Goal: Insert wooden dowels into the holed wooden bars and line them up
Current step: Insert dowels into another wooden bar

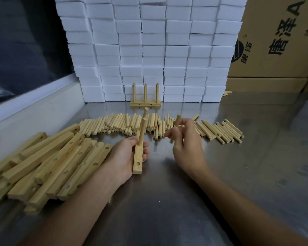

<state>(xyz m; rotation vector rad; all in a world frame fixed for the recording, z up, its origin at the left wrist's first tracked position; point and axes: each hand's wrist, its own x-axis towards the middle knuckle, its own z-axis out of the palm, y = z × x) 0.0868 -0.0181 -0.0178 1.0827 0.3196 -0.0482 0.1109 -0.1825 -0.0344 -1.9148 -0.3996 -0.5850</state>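
Observation:
My left hand (124, 155) grips a holed wooden bar (138, 161) at the centre of the steel table. Two dowels (143, 126) stand in the bar's far holes, and the near hole is open. My right hand (185, 142), just right of the bar, pinches a single dowel (177, 120) that points up and away. A long row of loose dowels (117, 124) lies across the table behind both hands. One finished bar with three upright dowels (145, 102) stands at the back.
A heap of holed wooden bars (48, 162) lies to the left. A wall of white foam blocks (149, 50) rises behind the work area. Cardboard boxes (277, 41) stand at the back right. A white ledge (34, 107) borders the steel table (238, 166) on the left.

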